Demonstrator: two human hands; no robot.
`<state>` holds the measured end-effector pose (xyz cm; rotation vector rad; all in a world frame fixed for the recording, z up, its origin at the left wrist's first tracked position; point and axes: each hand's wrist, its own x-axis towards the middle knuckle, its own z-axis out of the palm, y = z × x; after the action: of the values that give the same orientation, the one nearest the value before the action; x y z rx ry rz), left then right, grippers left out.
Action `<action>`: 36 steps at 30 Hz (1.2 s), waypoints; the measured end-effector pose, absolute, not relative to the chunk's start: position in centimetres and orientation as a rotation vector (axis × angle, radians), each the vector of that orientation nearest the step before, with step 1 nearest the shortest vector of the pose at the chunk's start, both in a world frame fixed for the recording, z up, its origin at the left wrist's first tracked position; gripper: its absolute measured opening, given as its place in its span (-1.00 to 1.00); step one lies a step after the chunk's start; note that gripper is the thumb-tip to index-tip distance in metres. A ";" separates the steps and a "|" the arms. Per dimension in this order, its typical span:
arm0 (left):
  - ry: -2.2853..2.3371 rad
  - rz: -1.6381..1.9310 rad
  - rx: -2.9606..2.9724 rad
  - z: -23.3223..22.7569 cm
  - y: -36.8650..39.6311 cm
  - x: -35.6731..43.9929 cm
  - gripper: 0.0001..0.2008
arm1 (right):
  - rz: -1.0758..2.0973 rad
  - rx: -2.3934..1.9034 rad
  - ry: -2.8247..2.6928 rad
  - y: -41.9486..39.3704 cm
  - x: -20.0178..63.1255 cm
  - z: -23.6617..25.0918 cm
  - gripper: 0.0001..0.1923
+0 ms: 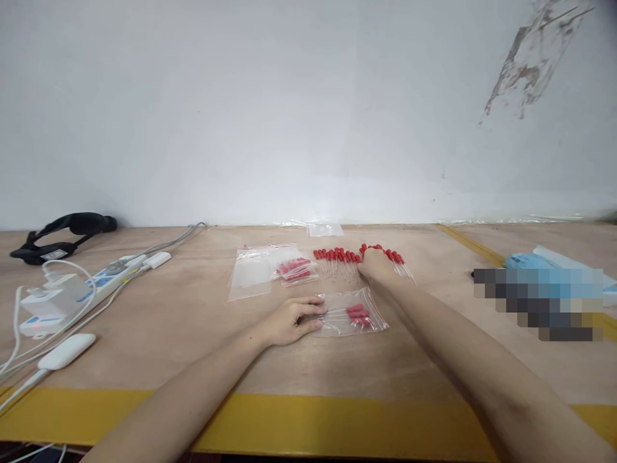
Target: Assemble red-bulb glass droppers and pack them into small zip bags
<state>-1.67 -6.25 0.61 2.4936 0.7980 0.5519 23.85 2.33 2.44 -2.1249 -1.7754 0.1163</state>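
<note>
On the table before me lies a clear zip bag (335, 323) with a few red-bulbed droppers (358, 315) inside. My left hand (295, 319) holds this bag at its left edge, thumb below and fingers above. Beyond it, a row of loose glass droppers (337, 255) with red rubber bulbs lies side by side. My right hand (378, 265) reaches into the right part of that row, among the bulbs. Its fingers are mostly hidden behind the back of the hand, so what they grip does not show. Filled bags (296, 270) of droppers lie left of the row.
Flat clear bags (250, 273) lie left of the filled ones, and another (325, 229) is by the wall. To the left are a power strip (103, 283) with cables, a white adapter (72, 352) and a black strap (72, 225). A blue package (535, 262) is at right.
</note>
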 end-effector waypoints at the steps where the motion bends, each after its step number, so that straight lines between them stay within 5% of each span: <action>1: 0.797 0.551 2.492 0.6 -6.2 -1.7 -0.64 | 0.125 -2.151 -1.762 2.6 23.5 2.3 -0.73; 10: 0.802 0.531 2.510 0.7 -6.2 -1.7 -0.62 | 0.190 -2.048 -1.772 1.0 24.6 3.7 -0.79; 14: 0.812 0.539 2.499 0.7 -6.3 -1.7 -0.63 | 0.578 -1.526 -1.598 -2.2 27.0 2.5 -0.75; 21: 0.836 0.509 2.504 0.8 -6.4 -1.6 -0.63 | 0.777 -1.166 -1.186 -5.6 27.3 -0.7 -0.30; 29: 0.837 0.539 2.530 1.1 -6.6 -1.5 -0.58 | 1.104 -1.081 -0.957 -6.0 25.5 -1.5 -0.65; 36: 0.863 0.539 2.526 1.7 -7.0 -1.3 -0.54 | 1.093 -1.225 -1.501 -7.1 27.6 -1.1 -0.63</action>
<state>-1.31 -6.99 1.70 2.5258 0.8628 0.5390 27.62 -7.14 -1.14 -1.2247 -1.5010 1.0931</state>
